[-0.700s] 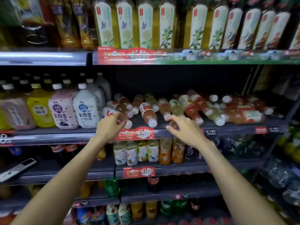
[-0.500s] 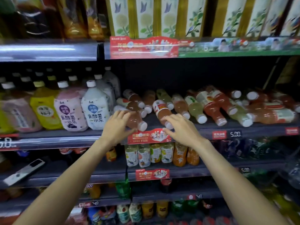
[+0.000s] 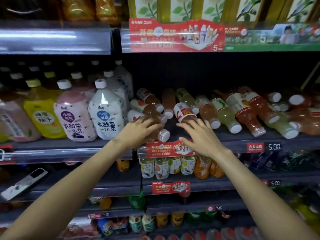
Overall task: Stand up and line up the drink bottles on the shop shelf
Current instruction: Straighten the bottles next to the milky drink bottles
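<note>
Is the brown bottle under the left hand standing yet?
No, lying down: the brown bottle rests on its side, white cap toward the shelf edge, left hand on it.

You stand at shop drinks aisle. Tiered dark shelves (image 3: 225,137) hold bottled drinks (image 3: 110,111) in rows. Price tag (image 3: 274,146) reads 5.00 on shelf edge. Red promo strips (image 3: 174,37) with printed bottles and prices run along shelf fronts above and below.
</note>
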### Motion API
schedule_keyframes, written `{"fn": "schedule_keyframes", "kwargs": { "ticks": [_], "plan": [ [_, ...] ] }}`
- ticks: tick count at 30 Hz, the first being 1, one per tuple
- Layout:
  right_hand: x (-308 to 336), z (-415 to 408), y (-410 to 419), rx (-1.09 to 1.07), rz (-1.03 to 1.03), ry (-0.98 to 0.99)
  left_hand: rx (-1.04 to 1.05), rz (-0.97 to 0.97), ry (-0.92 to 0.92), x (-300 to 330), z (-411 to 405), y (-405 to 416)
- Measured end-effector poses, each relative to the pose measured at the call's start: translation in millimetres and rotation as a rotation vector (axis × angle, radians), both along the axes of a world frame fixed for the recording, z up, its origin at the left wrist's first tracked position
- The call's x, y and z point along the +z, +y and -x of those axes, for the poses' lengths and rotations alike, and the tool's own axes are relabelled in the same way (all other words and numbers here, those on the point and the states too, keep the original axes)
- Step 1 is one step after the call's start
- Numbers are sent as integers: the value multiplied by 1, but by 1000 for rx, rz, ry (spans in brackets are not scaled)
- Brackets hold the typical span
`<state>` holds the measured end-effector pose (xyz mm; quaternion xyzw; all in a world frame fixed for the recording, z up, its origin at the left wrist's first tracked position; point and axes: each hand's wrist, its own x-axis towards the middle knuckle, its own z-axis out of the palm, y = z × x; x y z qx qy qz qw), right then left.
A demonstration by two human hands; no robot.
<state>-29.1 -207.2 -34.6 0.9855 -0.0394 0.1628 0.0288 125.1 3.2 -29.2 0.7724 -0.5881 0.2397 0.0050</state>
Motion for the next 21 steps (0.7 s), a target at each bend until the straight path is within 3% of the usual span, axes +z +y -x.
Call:
{"fn": "schedule_keyframes", "kwargs": {
  "ticks": [2, 5, 8, 14, 21],
  "plan": [
    [3, -3, 2, 10, 7, -37, 15, 136, 16, 0, 4, 3],
    [10, -10, 10, 58, -32, -167, 103, 476, 282, 12, 16, 6],
    [20, -21, 26, 137, -255, -220, 233, 713, 509, 20, 23, 5],
    [8, -52, 63, 231, -928, -102, 367, 875, 555, 26, 29, -5],
    [-8, -79, 88, 226, -1024, -197, 390, 754, 374, 17, 36, 5]
  ]
}}
